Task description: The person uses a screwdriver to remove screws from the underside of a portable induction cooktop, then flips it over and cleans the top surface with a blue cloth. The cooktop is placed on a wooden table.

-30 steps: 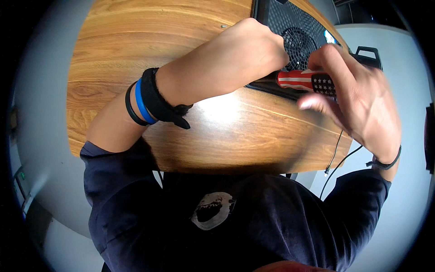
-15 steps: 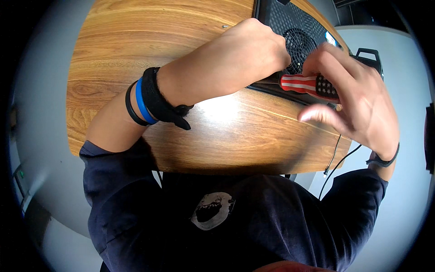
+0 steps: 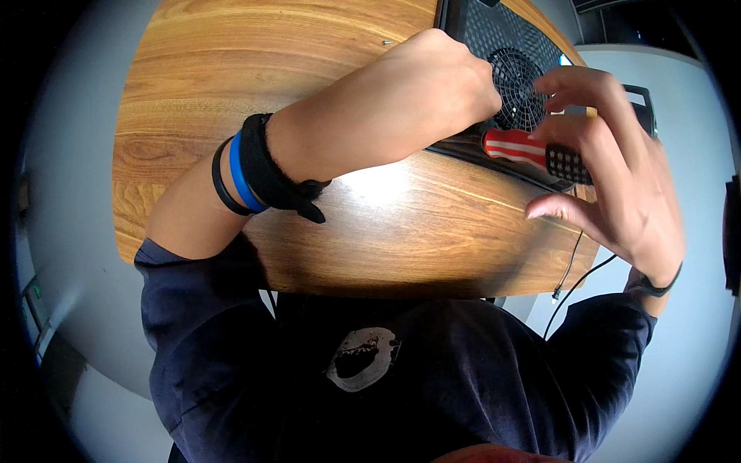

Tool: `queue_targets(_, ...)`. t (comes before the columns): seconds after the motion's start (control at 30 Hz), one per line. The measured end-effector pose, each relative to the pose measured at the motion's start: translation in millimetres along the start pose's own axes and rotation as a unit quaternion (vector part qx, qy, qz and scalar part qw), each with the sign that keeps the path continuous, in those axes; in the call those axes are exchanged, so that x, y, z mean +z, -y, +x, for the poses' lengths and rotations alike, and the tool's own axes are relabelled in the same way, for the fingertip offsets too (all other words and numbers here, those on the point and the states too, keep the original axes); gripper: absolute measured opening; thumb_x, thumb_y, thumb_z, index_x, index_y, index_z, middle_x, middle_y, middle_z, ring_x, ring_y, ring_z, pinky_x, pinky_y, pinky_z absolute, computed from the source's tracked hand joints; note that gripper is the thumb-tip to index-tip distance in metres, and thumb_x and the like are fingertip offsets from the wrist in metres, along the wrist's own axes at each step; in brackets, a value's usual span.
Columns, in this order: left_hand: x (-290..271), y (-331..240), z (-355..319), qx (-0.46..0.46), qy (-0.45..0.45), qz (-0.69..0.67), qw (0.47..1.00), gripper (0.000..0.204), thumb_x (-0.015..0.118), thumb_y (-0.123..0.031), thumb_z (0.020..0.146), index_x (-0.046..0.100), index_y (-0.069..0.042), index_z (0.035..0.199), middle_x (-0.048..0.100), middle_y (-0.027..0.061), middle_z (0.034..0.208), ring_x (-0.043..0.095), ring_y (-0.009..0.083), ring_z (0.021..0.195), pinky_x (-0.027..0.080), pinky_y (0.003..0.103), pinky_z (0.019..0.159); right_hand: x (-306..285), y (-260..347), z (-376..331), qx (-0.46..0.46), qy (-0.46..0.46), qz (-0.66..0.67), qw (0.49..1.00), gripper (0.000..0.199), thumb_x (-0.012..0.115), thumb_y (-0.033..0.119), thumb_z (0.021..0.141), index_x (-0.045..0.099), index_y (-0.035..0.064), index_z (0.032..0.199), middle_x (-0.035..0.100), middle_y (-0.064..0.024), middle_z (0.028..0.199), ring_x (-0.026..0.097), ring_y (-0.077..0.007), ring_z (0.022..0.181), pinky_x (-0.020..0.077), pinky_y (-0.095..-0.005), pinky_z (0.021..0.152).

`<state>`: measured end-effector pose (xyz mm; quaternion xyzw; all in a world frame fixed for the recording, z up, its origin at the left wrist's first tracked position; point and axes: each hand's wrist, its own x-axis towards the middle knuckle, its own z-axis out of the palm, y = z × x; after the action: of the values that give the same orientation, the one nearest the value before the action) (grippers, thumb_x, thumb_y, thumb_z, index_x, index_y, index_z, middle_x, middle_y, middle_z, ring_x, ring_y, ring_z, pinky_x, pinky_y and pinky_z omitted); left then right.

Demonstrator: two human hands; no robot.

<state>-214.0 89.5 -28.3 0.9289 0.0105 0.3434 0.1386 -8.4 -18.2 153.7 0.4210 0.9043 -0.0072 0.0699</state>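
A screwdriver with a red-and-white striped handle (image 3: 513,147) and a black, star-patterned end lies nearly level over the near edge of a black laptop cooling pad (image 3: 494,35). My left hand (image 3: 444,89) is closed beside the handle's left end, its back toward me. It hides the screwdriver's shaft and whatever its fingers grip. Around the handle's right end, my right hand (image 3: 629,162) has its fingers bent and spread, the thumb apart below. Whether a finger touches the handle is unclear. Behind the handle shows the pad's round fan grille (image 3: 517,85).
A small metal screw (image 3: 388,42) lies on the wooden table (image 3: 255,62), left of the pad. Thin black cables (image 3: 575,282) hang past the table's right edge. A black object with a handle frame (image 3: 642,104) stands beyond my right hand.
My right hand has spread its fingers wider and shifted slightly right. The screwdriver handle has moved a little right and turned, showing more stars. My left hand has moved slightly right.
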Motion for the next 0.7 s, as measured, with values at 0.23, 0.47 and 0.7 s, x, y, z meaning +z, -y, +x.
queue_targets(0.23,3,1,1,0.011,-0.022,0.009,1.0,0.024,0.061,-0.015,0.099,0.069,-0.005,0.119,0.067,0.0101,0.115,0.065,0.0308,0.114,0.049,0.042,0.102,-2,-1,-15,0.029,0.091,-0.027,0.995,0.041,0.089,0.024,0.087,0.071,0.0078,0.12,0.067,-0.0159,0.141,0.076,-0.0338,0.118,0.0695,-0.0431,0.083)
queue_targets(0.47,1,-1,2,-0.007,0.006,0.007,1.0,0.023,0.062,-0.015,0.099,0.069,-0.005,0.118,0.067,0.0105,0.114,0.065,0.0312,0.114,0.049,0.043,0.102,-6,-11,-5,-0.049,0.045,-0.026,0.997,0.051,0.072,0.045,0.097,0.07,0.0056,0.13,0.069,-0.016,0.138,0.076,-0.0347,0.119,0.0714,-0.0438,0.086)
queue_targets(0.7,1,-1,0,-0.006,0.003,0.004,1.0,0.025,0.06,-0.016,0.1,0.069,-0.005,0.121,0.067,0.0108,0.117,0.065,0.0319,0.116,0.049,0.043,0.104,5,-7,-8,0.014,-0.002,0.017,1.0,0.03,0.08,0.019,0.095,0.073,0.0069,0.123,0.072,-0.0151,0.133,0.08,-0.0332,0.108,0.0724,-0.0414,0.081)
